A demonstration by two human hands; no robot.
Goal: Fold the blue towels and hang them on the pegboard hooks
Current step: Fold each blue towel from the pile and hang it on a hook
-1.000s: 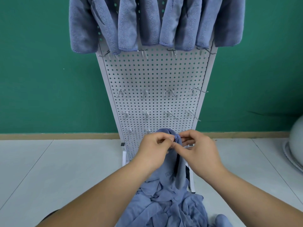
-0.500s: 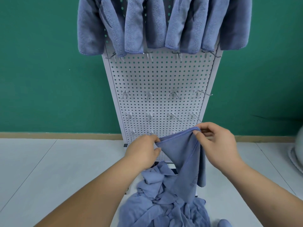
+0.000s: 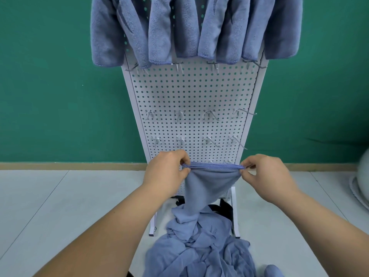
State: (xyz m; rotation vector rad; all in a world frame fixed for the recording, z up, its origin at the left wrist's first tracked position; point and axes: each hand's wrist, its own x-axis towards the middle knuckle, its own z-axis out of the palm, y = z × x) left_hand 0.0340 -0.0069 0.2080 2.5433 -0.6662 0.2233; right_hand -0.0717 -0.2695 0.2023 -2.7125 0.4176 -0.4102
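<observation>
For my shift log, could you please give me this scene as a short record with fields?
pile: crumpled blue towels on the floor
towel: top edge stretched level, rest hanging down to the pile
left hand: pinches its left end
right hand: pinches its right end
pegboard: white, behind the hands
hung towels: folded, along the top row
hooks: middle rows bare

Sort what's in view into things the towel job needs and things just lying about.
Job: held towel, pinched by left hand and right hand; crumpled towel pile; hung towels; pegboard; empty hooks.
Lying about: white rounded object at the right edge.
</observation>
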